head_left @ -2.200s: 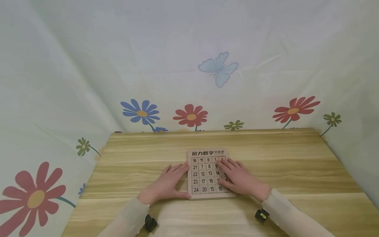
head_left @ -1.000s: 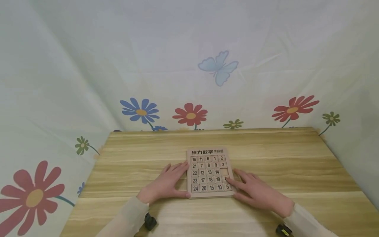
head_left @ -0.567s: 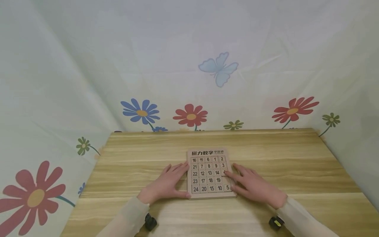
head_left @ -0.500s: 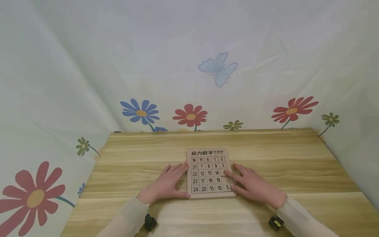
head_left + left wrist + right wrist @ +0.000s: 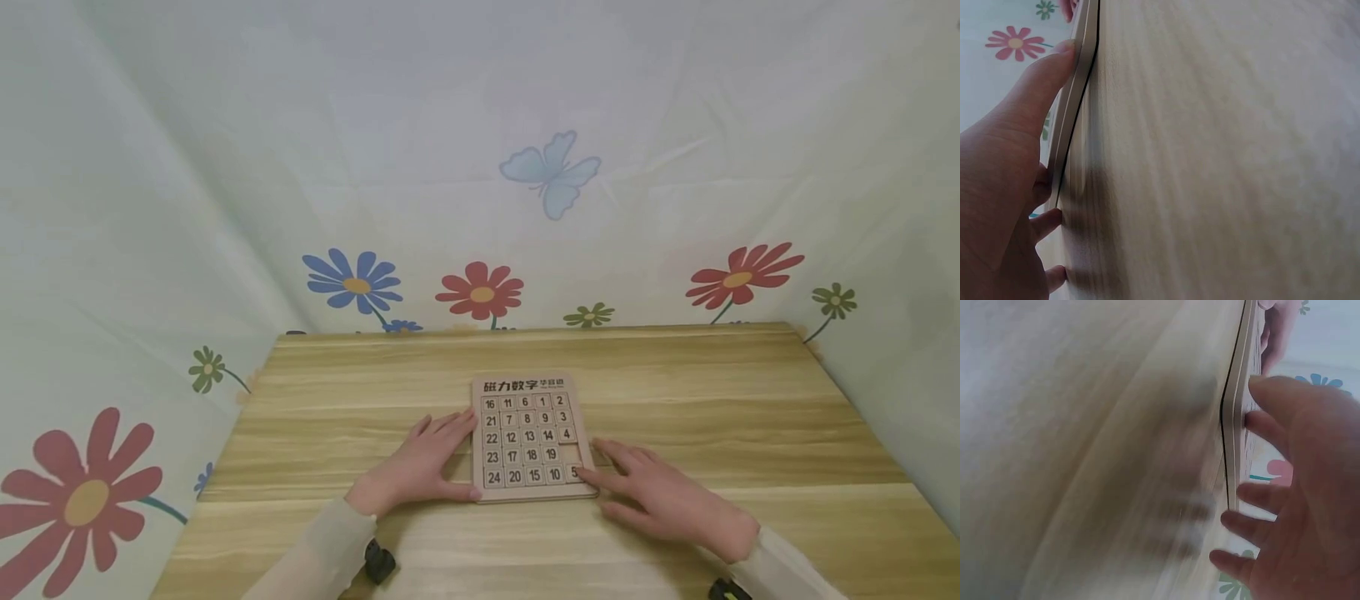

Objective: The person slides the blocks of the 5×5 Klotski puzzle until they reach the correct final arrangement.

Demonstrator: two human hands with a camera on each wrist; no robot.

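A wooden number slide puzzle [image 5: 517, 492] lies flat on the table, its rows of numbered tiles facing up. My left hand [image 5: 416, 467] rests against its left side, fingertips at the upper edge and thumb near the lower corner. In the left wrist view the thumb [image 5: 1044, 81] presses along the frame's edge. From the right, my right hand [image 5: 667, 496] reaches in, and one fingertip touches the 5 tile [image 5: 573, 472] in the bottom right corner. Just above that tile is a bare slot [image 5: 570, 454], with the 4 tile [image 5: 566, 434] over it.
The wood-grain table [image 5: 375, 367] extends around the puzzle on all sides. Behind it hangs a pale cloth [image 5: 420, 125] printed with flowers and a butterfly. A small black wrist camera [image 5: 379, 562] is strapped at the left sleeve, another [image 5: 729, 589] at the right.
The 4 tile has slid up one row, so the bare slot is now beneath it. My right hand has moved down from the 4 to the 5. The left hand has stayed put.
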